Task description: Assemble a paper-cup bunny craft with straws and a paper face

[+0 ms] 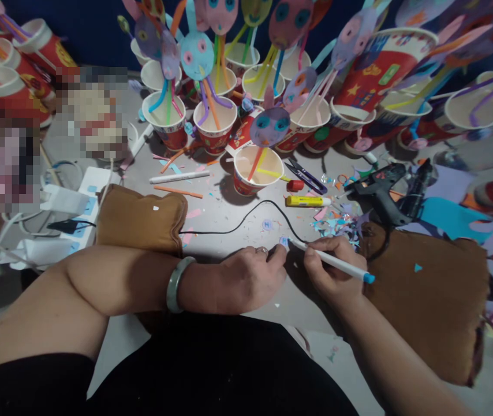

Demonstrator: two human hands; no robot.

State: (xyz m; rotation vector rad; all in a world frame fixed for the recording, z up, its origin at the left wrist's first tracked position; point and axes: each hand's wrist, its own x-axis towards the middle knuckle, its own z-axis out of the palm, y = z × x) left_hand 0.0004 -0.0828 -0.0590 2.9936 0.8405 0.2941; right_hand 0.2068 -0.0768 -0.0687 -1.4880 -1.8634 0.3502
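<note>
My right hand (335, 268) is closed round a white marker (337, 263) with a blue end. The marker's tip points left, at a small purple paper disc (284, 241) with a dark mark on it. My left hand (250, 280), with a ring and a pale green bangle at the wrist, has its fingers curled and pinched at that disc's near edge. Just beyond lies a second purple disc (266, 224), also marked. A black cord (238, 226) curves over the table behind both hands.
Paper cups (253, 182) with straw-legged paper animals crowd the back. A yellow glue tube (307, 201), purple snips (305, 176) and a black glue gun (378, 188) lie nearer. Brown cushions (424, 300) (138, 216) flank my arms. A power strip (93, 190) with cables is at left.
</note>
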